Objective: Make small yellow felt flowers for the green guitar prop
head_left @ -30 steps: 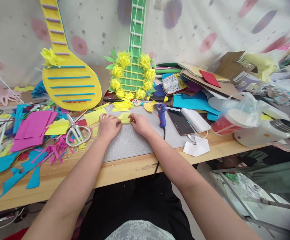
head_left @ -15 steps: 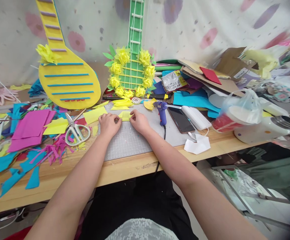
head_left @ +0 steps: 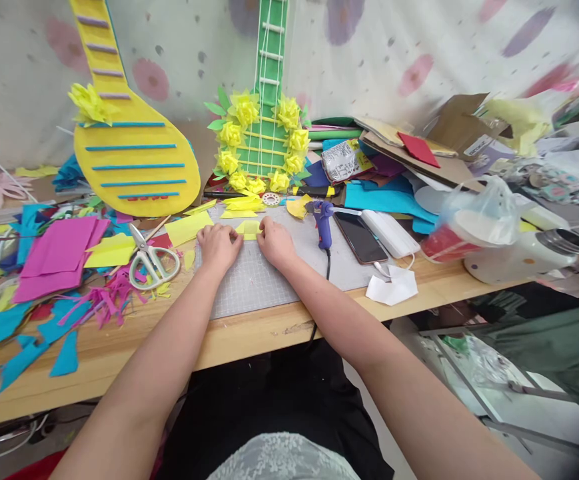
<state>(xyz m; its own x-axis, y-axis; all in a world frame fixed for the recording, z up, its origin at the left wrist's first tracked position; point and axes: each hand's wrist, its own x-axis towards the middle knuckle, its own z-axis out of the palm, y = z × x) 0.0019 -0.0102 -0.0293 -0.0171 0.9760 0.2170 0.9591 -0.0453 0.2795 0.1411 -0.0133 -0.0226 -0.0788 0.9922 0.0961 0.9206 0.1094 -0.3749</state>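
Between my hands lies a small strip of yellow crepe paper (head_left: 250, 230) on the grey cutting mat (head_left: 249, 280). My left hand (head_left: 220, 247) is closed on the strip's left end, thumb and fingers together. At its right end, my right hand (head_left: 275, 241) pinches the same strip. Just beyond it are several cut yellow paper pieces (head_left: 242, 205). A purple glue gun (head_left: 323, 223) stands right of my right hand. White-handled scissors (head_left: 153, 260) lie to the left of my left hand, on paper scraps.
Behind the mat stand a yellow paper instrument (head_left: 136, 150) and a green one (head_left: 264, 143) ringed with yellow flowers. Magenta paper (head_left: 59, 253) and blue scraps cover the left. A phone (head_left: 362, 237), white power bank (head_left: 390, 233), bagged cup (head_left: 469, 227) and metal-rimmed bottle (head_left: 524, 253) sit right.
Both hands stay on the yellow strip with only slight finger movement; the right hand shifts a little left and up. The camera view has shifted slightly.
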